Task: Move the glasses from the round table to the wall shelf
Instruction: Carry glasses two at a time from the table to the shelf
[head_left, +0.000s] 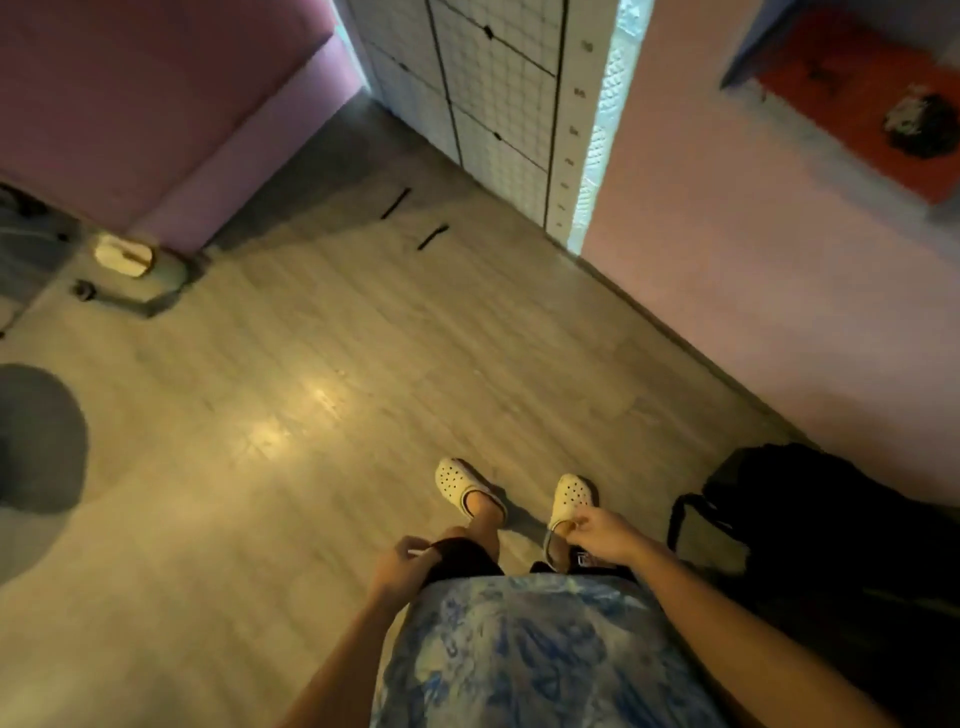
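No glasses show anywhere in this blurred head view. My left hand (410, 564) hangs by my left thigh with its fingers curled against the hem of my black shorts (462, 558). My right hand (597, 532) is curled in front of my right thigh, above my right shoe, and I see nothing in it. At the left edge is a dark round shape (36, 436), which may be the round table; its surface is too dark to read. A recessed shelf with an orange surface (852, 93) is set into the pink wall at the top right, and a dark object rests on it.
I stand in white clogs (467, 488) on a pale wood floor (322, 374). A black bag (810, 519) lies by the pink wall on the right. A pink sofa or bed (156, 104) fills the top left. White gridded cabinet doors (493, 88) stand ahead.
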